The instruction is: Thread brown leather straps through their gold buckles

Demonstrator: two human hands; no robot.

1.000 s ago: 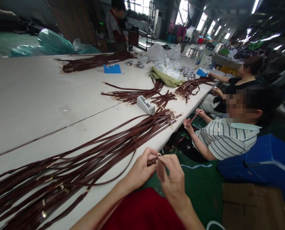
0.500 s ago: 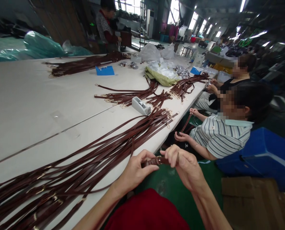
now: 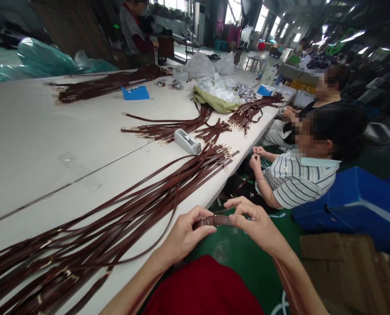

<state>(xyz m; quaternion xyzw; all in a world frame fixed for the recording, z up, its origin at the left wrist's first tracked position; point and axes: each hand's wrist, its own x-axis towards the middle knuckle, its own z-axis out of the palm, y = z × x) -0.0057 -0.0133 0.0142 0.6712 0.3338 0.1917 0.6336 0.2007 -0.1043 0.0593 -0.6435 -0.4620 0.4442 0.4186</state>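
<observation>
Between my two hands is a brown leather strap (image 3: 223,220) with a small metal fitting near its middle. My left hand (image 3: 184,232) is closed around one part of it, thumb below and fingers above. My right hand (image 3: 252,218) pinches the strap to the right of the fitting, its index finger raised and stretched out. Both hands are above my lap, just off the table's edge. Left of them lies a long bundle of brown leather straps (image 3: 142,197) with gold-coloured clips and buckles. One loose strap curves down from the bundle close to my left hand.
A grey tape dispenser (image 3: 187,142) stands beyond the bundle on the white table (image 3: 24,153). Farther back are blue dispensers (image 3: 135,92), more straps and a green sack (image 3: 214,100) of clear plastic. Co-workers sit along the right edge. Blue bins (image 3: 355,205) and a cardboard box (image 3: 342,267) stand right.
My right hand has turned and loosened, with its index finger now extended; more of the strap shows. The seated co-worker's hands have come together. The view has shifted slightly.
</observation>
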